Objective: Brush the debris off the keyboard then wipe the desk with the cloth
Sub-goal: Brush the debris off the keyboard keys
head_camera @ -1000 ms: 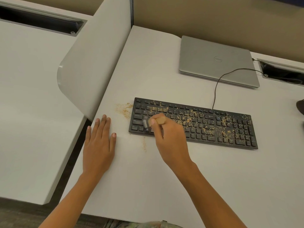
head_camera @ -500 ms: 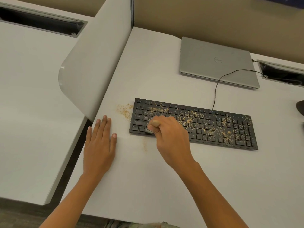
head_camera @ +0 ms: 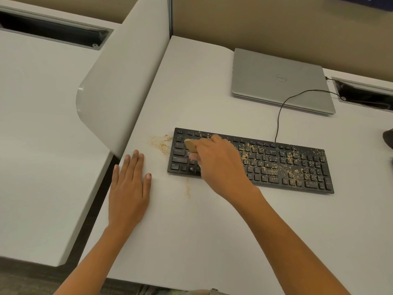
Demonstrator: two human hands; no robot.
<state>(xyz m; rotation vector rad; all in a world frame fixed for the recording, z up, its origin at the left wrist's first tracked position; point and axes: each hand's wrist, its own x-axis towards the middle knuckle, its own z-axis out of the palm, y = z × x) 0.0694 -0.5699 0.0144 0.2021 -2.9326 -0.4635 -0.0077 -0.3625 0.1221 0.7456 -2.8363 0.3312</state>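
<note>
White office desk (head_camera: 212,231), cubicle divider (head_camera: 119,86) running along its left edge, closed laptop (head_camera: 280,79) parked by the far edge. The keyboard (head_camera: 287,167) sits mid-desk, and its cable (head_camera: 278,116) runs toward the far right corner.

Right hand (head_camera: 219,165) is curled around a tan brush handle (head_camera: 190,145) over the keyboard's left end. The bristles are hidden under the hand, so I can't tell if they're touching the keys. Left hand (head_camera: 129,188) lies flat on the desk by the left edge, fingers straight, holding nothing and not touching the keyboard.

Most of the crumbs (head_camera: 265,165) are on the middle and right keys, with a small pile (head_camera: 161,142) on the desk just left of the keyboard.

What I'd worry about:
- Nothing is bracing the keyboard, so a firm stroke could skid it.
- That pile is near the left edge. Sweeping harder that way probably sends crumbs into the gap and onto the floor, where a cloth won't help.
- Pressing down could pack grit between the keys.
- The left hand sits right in the sweep path.

Can't see a cloth anywhere.
</note>
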